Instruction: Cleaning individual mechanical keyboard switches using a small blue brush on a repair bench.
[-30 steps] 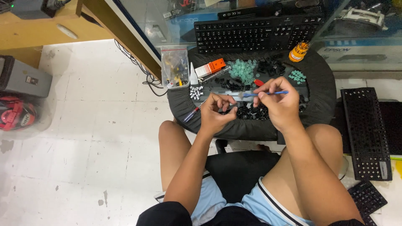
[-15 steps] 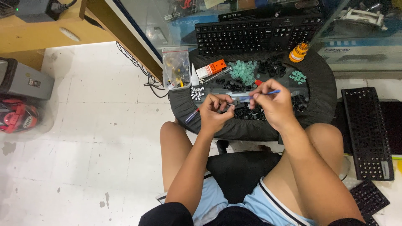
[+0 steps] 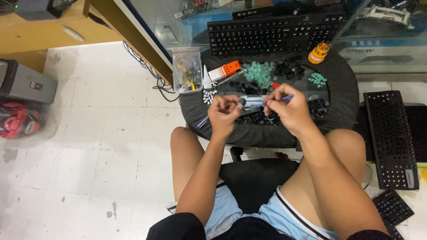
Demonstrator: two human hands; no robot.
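Near the middle of the frame, the left hand (image 3: 224, 114) is curling its fingers narrowly around a small dark keycap (image 3: 242, 101), pinching it at the fingertips just above the near edge of a round black-covered stool (image 3: 342, 106). Just to its right, the right hand (image 3: 289, 109) is gripping a thin blue-handled tool (image 3: 278, 98) like a pen, its tip pointing left toward the keycap; whether the tip is touching it is too small to tell. On the stool, in the upper centre of the frame, a heap of pale green switch pieces (image 3: 259, 71) is lying beside a pile of black keycaps (image 3: 290, 69), with a smaller green cluster (image 3: 317, 79) further right and an orange screwdriver set (image 3: 319, 52) near the far rim. Toward the stool's left side, an orange and white box (image 3: 224, 70), a small white bottle (image 3: 207, 81) and a clear plastic bag (image 3: 187, 70) are sitting close together. A black keyboard (image 3: 275, 33) is lying above the stool, and another keyboard (image 3: 391, 138) is resting on the floor at the right edge.
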